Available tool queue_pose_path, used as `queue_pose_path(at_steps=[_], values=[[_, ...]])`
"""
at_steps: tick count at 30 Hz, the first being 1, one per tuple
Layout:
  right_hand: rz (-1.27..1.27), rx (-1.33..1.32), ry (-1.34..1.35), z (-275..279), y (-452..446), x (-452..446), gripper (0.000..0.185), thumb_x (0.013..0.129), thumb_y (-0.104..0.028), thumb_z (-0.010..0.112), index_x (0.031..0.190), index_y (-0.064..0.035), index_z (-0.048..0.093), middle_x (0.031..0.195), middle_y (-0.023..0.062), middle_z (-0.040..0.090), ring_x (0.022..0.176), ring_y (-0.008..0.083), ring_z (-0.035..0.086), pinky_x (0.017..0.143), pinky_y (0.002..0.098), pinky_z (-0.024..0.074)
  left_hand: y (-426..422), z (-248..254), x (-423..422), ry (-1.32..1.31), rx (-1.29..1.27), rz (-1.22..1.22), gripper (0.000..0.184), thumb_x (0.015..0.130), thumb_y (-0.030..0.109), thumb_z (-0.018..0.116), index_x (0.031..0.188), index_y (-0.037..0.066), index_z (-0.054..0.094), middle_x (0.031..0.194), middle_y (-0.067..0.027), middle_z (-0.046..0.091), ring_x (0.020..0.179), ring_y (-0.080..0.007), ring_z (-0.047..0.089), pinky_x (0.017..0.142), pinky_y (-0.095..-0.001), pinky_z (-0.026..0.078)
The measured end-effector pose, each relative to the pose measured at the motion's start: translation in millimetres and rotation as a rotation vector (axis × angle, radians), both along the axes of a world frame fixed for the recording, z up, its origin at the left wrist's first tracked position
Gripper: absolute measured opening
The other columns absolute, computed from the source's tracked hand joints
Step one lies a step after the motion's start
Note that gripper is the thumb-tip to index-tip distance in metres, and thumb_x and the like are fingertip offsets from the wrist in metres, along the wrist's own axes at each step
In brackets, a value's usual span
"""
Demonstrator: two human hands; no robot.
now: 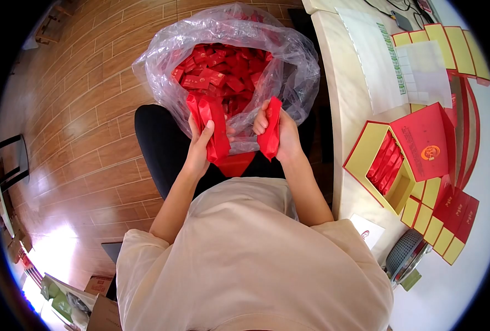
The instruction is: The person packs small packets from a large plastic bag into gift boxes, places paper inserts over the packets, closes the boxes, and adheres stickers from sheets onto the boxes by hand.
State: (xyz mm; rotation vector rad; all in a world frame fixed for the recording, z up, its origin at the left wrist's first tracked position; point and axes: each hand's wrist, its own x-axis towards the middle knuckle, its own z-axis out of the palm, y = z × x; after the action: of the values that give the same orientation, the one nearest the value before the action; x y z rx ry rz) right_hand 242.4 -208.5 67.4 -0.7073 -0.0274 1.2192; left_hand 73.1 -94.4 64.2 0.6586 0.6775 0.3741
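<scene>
My left hand (pixel 201 144) is closed round some long red packets (pixel 214 124) held side by side, upright over my lap. Its thumb lies across their front. To the right, my right hand (pixel 275 129) grips another red packet (pixel 269 138), fingers curled behind and beside it. Just beyond both hands, a clear plastic bag (pixel 165 60) stands open, filled with many small red packets (pixel 231 74). On the counter at the right lies an open red and yellow box (pixel 361 146) with several red packets (pixel 385 163) in one part of it. A red piece (pixel 235 164) lies on my lap.
The pale counter (pixel 333 71) runs along the right, with a bubble-wrap sheet (pixel 363 60), stacked red and yellow boxes (pixel 449 220), a white card (pixel 367 229) and a grey basket (pixel 404 249). A black chair (pixel 13 160) and cardboard boxes (pixel 104 314) are at the left.
</scene>
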Motion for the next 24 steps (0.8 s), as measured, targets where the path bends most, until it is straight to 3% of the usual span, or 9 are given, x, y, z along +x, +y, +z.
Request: queue_pose_path(at_steps=[2,5,8,10,12,16,19,21,24], values=[[0.06,0.066,0.04,1,1,-1,0.011,0.089,-0.006,0.04,0.093,-0.0059,0.05,0.077,0.0061,0.054,0.073,0.0169,0.052,0.07,0.028,0.0433,-2,-1,-1,-0.009,-0.008,-0.022,0.066,0.097,0.03,0.05,0.145,0.023,0.004,0.123,-0.0144,0.049,0.102,-0.0274,0.061,0.081,-0.0403,0.053],[-0.052,-0.128,-0.126,12,13,-9,0.01,0.09,-0.008,0.04,0.094,-0.006,0.049,0.081,0.0069,0.053,0.081,0.0183,0.052,0.078,0.0322,0.0421,-7,10,3,0.019,-0.002,-0.029,0.057,0.098,0.03,0.047,0.142,0.019,0.013,0.125,-0.0157,0.05,0.106,-0.0289,0.059,0.083,-0.0414,0.052],[-0.296,-0.192,-0.261,24,22,-13,0.007,0.09,-0.003,0.043,0.093,-0.0067,0.048,0.094,0.0069,0.057,0.093,0.019,0.054,0.089,0.0316,0.0407,-6,11,4,0.051,-0.025,-0.011,0.05,0.099,0.029,0.045,0.139,0.016,0.019,0.126,-0.0165,0.051,0.108,-0.0292,0.058,0.085,-0.0421,0.051],[-0.454,-0.004,-0.411,18,24,-12,0.014,0.086,0.005,0.049,0.091,-0.0075,0.047,0.11,0.0075,0.057,0.107,0.0175,0.052,0.096,0.0298,0.0384,-4,7,2,0.043,-0.062,-0.011,0.05,0.099,0.029,0.045,0.14,0.017,0.019,0.127,-0.0159,0.051,0.108,-0.0284,0.057,0.086,-0.0421,0.051],[-0.446,-0.047,-0.45,20,27,-20,0.016,0.086,0.006,0.052,0.09,-0.0083,0.046,0.114,0.0085,0.055,0.111,0.0175,0.05,0.099,0.0298,0.0355,-1,7,1,-0.046,-0.241,-0.007,0.064,0.096,0.031,0.051,0.144,0.022,0.009,0.127,-0.0135,0.047,0.106,-0.0277,0.059,0.083,-0.0418,0.052],[-0.4,-0.2,-0.76,13,24,-48,0.025,0.081,0.011,0.058,0.088,-0.0085,0.043,0.123,0.0118,0.051,0.118,0.0202,0.047,0.101,0.0317,0.0351,-6,22,12,0.018,-0.102,0.051,0.064,0.096,0.031,0.051,0.144,0.02,0.01,0.128,-0.0129,0.046,0.106,-0.0267,0.059,0.084,-0.0418,0.052],[-0.399,-0.134,-0.881,13,25,-59,0.028,0.074,0.014,0.058,0.087,-0.0069,0.045,0.125,0.015,0.051,0.123,0.0257,0.046,0.103,0.0355,0.0356,-8,32,17,0.056,-0.014,0.116,0.061,0.097,0.031,0.051,0.143,0.02,0.013,0.131,-0.0112,0.044,0.113,-0.0245,0.054,0.089,-0.0419,0.05],[-0.27,0.0,-1.125,9,25,-60,0.026,0.072,0.012,0.06,0.085,-0.0052,0.047,0.13,0.0188,0.051,0.128,0.0321,0.044,0.105,0.0389,0.0347,-8,31,14,-0.064,-0.214,0.122,0.049,0.099,0.031,0.044,0.142,0.015,0.028,0.135,-0.0103,0.045,0.121,-0.022,0.049,0.098,-0.0389,0.045],[-0.045,-0.008,-1.36,22,17,-50,0.023,0.069,0.01,0.055,0.088,-0.0029,0.051,0.133,0.0219,0.05,0.132,0.037,0.04,0.106,0.0412,0.0323,1,19,6,-0.081,-0.164,0.052,0.055,0.097,0.032,0.049,0.144,0.015,0.025,0.137,-0.0102,0.043,0.123,-0.022,0.047,0.1,-0.0381,0.043]])
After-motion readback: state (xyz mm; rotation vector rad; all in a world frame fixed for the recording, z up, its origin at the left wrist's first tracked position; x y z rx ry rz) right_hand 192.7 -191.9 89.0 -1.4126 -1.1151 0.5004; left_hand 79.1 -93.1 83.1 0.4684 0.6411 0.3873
